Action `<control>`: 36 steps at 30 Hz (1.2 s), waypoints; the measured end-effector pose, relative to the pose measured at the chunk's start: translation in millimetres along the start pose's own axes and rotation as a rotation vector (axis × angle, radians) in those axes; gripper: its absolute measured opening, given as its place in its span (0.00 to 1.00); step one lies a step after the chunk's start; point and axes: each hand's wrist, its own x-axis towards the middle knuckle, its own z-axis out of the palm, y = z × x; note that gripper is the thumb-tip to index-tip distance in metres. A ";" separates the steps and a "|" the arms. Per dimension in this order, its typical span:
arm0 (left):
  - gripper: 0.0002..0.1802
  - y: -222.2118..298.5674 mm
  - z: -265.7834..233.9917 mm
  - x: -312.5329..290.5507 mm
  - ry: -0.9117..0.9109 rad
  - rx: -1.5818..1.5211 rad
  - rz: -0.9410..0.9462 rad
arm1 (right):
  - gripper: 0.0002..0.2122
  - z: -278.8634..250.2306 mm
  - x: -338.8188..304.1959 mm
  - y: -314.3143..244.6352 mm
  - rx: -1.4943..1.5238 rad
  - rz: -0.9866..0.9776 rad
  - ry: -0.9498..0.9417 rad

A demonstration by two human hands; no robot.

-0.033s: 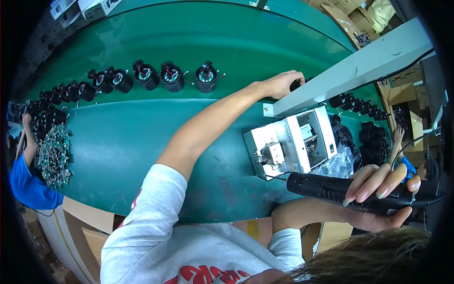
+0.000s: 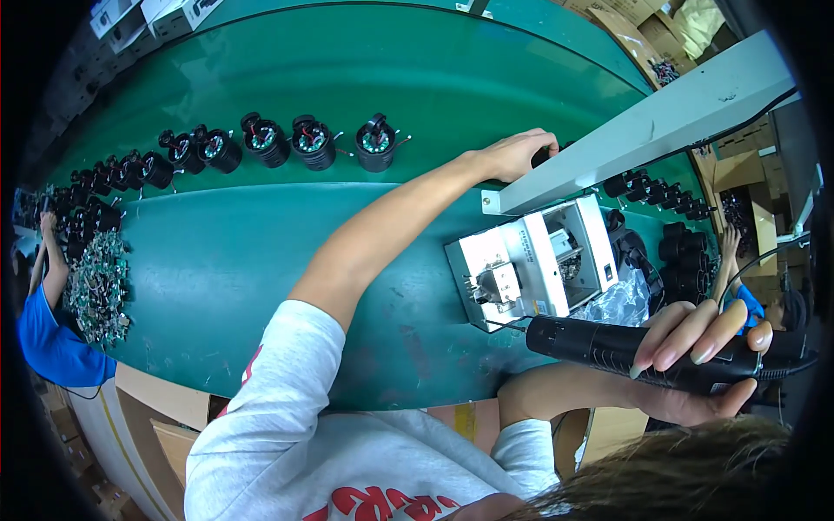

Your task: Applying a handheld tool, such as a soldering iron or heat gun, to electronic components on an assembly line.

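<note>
Two hands at a green desk (image 2: 217, 269); row marginally shifted.
Beyond the far edge, the black housings (image 2: 376, 154) appear slightly farther left, away from the left hand (image 2: 519, 156), whose half-curled fingers meet a dark part (image 2: 540, 157); whether they grip cannot be told. Toward the near-right corner, the right hand (image 2: 714, 334) wraps a black corded cylinder (image 2: 578, 341), seemingly undisturbed.
</note>
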 end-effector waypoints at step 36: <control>0.21 108.1 -63.9 -280.2 0.035 -0.250 -0.092 | 0.15 43.3 11.3 103.9 0.103 0.163 -0.040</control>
